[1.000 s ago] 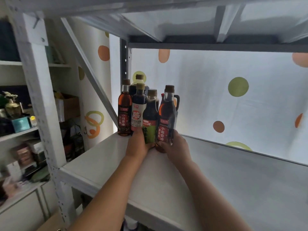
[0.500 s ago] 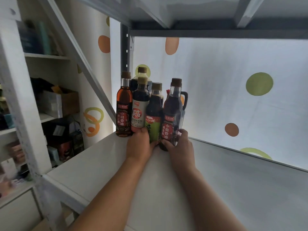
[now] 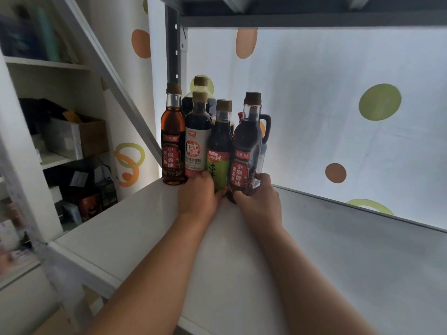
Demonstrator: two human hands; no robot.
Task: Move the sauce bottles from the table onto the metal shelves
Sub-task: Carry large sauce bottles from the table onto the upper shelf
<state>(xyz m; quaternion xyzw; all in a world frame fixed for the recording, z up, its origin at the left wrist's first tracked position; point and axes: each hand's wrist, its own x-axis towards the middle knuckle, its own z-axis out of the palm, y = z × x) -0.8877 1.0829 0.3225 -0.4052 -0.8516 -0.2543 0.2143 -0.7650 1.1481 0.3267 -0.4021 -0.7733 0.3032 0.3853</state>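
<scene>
Several sauce bottles stand clustered in the back left corner of the metal shelf (image 3: 135,228). My left hand (image 3: 197,194) grips the base of the green-label bottle (image 3: 219,151), right beside the white-label bottle (image 3: 196,139). My right hand (image 3: 260,199) grips the base of the dark red-label bottle (image 3: 246,146), which stands upright at the right of the group. An amber red-label bottle (image 3: 172,141) stands at the far left. A larger bottle (image 3: 200,93) and a handled jug (image 3: 264,126) are partly hidden behind them.
A slanted brace (image 3: 116,85) and an upright post (image 3: 173,44) bound the shelf's left side, and the upper shelf (image 3: 314,18) hangs overhead. A dotted curtain (image 3: 338,117) backs the shelf. Cluttered white shelving (image 3: 60,141) stands to the left.
The view has drawn closer and tilted slightly. Both hands stay on the bottle bases, and the right bottle has been pushed a little closer into the group.
</scene>
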